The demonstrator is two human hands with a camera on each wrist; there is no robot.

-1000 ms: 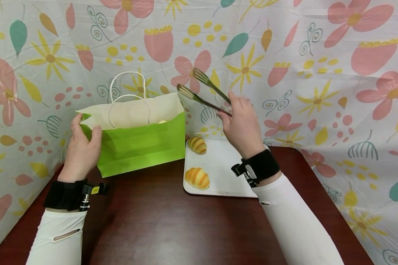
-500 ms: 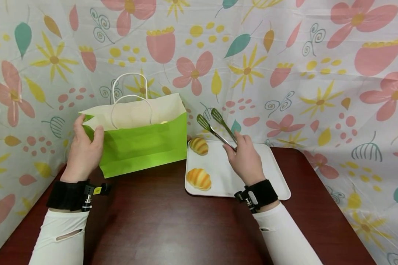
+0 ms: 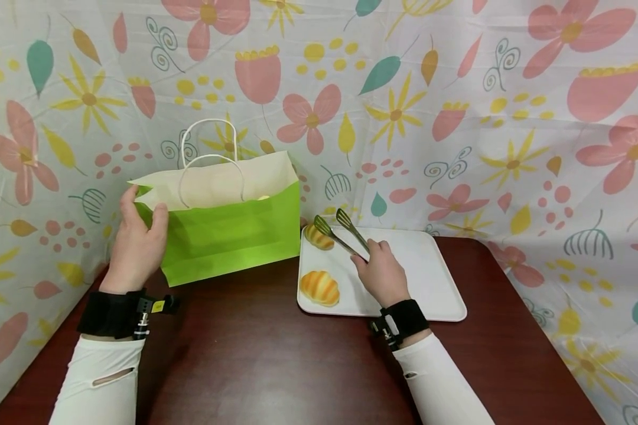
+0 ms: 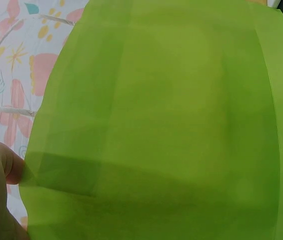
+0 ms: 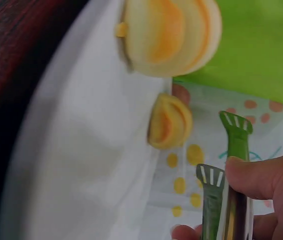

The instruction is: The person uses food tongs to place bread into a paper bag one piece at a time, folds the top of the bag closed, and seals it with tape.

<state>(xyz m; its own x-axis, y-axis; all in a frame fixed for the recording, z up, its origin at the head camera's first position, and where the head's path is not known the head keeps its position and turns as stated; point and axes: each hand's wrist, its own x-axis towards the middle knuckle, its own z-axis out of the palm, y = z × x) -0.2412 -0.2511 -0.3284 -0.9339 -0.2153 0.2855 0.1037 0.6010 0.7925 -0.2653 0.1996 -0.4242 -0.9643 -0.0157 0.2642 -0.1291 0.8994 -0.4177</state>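
Observation:
My left hand [image 3: 137, 242] grips the left end of a green paper bag [image 3: 228, 236], thumb on the front panel near the top edge. The bag's mouth gapes, and a bit of something pale yellow [image 3: 263, 198] shows just inside it. In my right hand [image 3: 383, 273] is a pair of metal tongs [image 3: 345, 243] with slotted tips, spread apart with nothing between them. The tips hover by the rear croissant [image 3: 318, 237], partly covering it in the head view. A second croissant [image 3: 319, 288] lies at the front left of the white tray [image 3: 430, 277].
The tray lies on a dark red-brown table [image 3: 266, 366], directly right of the bag. Two white handles [image 3: 208, 121] stand up from the bag. A flowered cloth [image 3: 457, 77] hangs behind and at both sides.
My right hand has brought the tongs down from beside the bag's top, over the tray to the rear croissant. My left hand keeps its grip on the bag.

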